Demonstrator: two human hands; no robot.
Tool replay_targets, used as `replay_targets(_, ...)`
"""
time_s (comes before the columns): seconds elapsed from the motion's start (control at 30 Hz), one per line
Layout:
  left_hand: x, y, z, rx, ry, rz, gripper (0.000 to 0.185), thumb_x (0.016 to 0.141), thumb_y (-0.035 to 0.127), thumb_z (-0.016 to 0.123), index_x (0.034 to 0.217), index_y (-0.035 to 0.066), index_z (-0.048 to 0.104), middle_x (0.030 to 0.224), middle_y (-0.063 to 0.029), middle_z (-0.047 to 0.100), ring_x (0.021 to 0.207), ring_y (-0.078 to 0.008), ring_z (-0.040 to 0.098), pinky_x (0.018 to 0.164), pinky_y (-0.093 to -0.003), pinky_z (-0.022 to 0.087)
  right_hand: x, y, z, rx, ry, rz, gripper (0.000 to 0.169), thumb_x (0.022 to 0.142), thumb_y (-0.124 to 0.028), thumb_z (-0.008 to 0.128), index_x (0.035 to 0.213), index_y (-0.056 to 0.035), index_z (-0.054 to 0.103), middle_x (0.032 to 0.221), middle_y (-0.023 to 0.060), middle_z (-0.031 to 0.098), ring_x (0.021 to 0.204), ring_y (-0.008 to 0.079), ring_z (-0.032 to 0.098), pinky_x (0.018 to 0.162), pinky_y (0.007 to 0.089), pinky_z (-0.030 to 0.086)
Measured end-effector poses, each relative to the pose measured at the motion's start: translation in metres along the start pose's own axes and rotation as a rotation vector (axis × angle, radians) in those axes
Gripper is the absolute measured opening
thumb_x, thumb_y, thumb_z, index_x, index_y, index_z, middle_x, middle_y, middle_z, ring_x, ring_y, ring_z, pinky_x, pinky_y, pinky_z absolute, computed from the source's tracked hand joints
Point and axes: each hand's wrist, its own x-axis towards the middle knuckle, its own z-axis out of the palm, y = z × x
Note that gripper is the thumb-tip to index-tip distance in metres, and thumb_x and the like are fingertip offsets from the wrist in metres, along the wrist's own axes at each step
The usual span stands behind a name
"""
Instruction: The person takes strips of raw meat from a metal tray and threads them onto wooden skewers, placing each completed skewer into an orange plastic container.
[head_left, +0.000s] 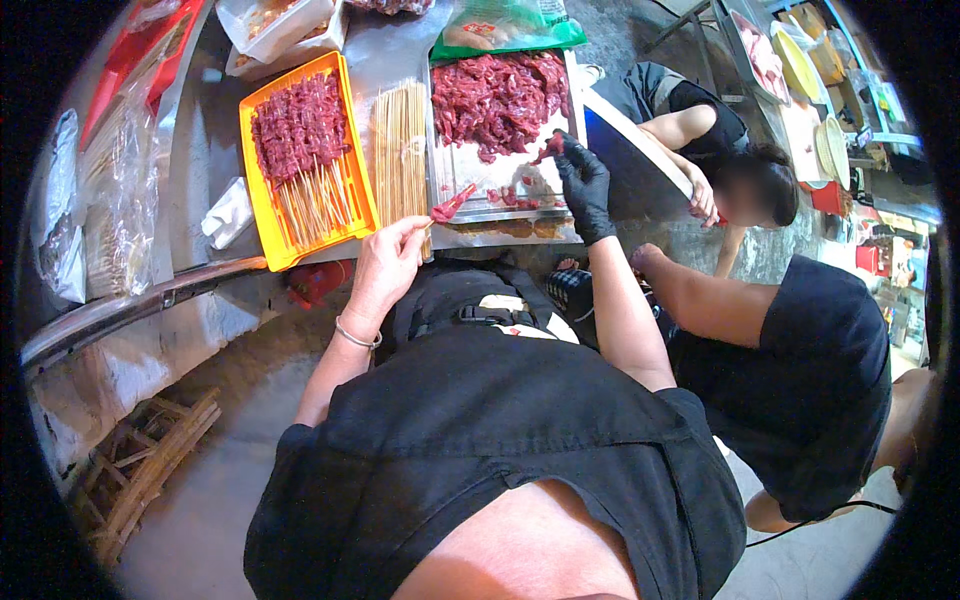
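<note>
My bare left hand (390, 259) holds a bamboo skewer with a piece of raw red meat (454, 204) near its tip. My right hand (585, 184), in a black glove, pinches a small strip of raw meat (551, 148) above the right side of a metal tray (510, 217). A heap of sliced raw meat (499, 94) fills the tray's far part, with small scraps nearer its front edge. Between this tray and a yellow-orange plastic basket (361, 187) lies a bundle of bare bamboo skewers (397, 142). Rows of loaded meat skewers (300, 127) lie in the basket.
White containers (277, 30) and a green plastic bag (510, 30) stand at the back. A crumpled white tissue (227, 214) is left of the basket. Bagged skewers (120, 217) and a red tray (112, 90) lie far left. Two other people (817, 375) are close on the right.
</note>
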Motion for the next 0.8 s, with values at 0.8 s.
replay_targets(0.8, 0.004, 0.017, -0.003, 0.006, 0.091, 0.130, 0.020, 0.086, 0.012, 0.057, 0.102, 0.003, 0.065, 0.074, -0.0130, 0.066, 0.060, -0.0164, 0.061, 0.057, -0.0299, 0.046, 0.015, -0.014, 0.006, 1.138, -0.123, 0.926, 0.020, 0.091, -0.010, 0.051, 0.108, -0.0025, 0.058, 0.100, 0.0098, 0.064, 0.096, 0.0225, 0.060, 0.089, 0.0342, 0.051)
